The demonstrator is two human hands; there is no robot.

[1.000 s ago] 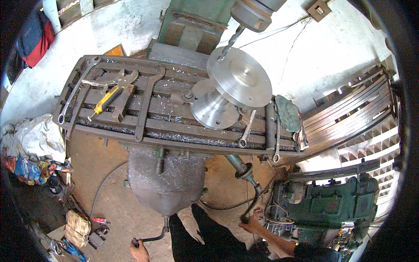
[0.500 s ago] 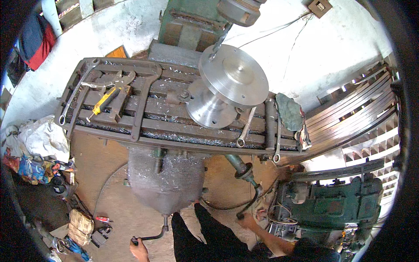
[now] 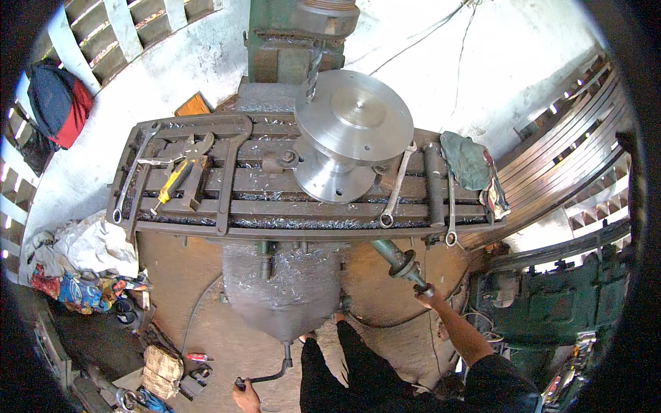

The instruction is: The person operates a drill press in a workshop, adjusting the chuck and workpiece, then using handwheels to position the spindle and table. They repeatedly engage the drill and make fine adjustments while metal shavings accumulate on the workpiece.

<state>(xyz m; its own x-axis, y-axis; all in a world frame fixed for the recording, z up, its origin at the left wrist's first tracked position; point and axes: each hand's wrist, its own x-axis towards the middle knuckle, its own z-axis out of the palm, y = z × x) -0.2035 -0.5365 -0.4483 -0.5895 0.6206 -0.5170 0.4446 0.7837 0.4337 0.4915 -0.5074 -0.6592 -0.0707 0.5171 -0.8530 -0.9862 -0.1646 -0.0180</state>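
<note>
Low in front of me, my left hand (image 3: 246, 398) is closed around the end grip of a bent crank handle (image 3: 281, 372), which hangs below the machine's rounded grey knee (image 3: 282, 286). Over to the right, my right hand (image 3: 432, 299) grips the handle of another crank at the end of a green shaft (image 3: 391, 256) under the table. Up on the slotted machine table (image 3: 275, 208) stands a shiny flanged metal workpiece (image 3: 354, 131). A twist drill bit (image 3: 314, 74) held in the spindle (image 3: 326, 17) comes down at the upper flange's left edge; whether they touch I cannot tell.
Spanners (image 3: 399, 182), a yellow-handled tool (image 3: 172, 180), a large flat wrench (image 3: 233, 172) and a green cloth (image 3: 465, 162) lie on the table among metal shavings. Green machinery (image 3: 551, 296) stands at right. Rags and sacks (image 3: 93, 255) are piled at left.
My right hand has swung the right-hand crank upward, from below the shaft to near its end. My left hand stays on its crank. The whole view has shifted.
</note>
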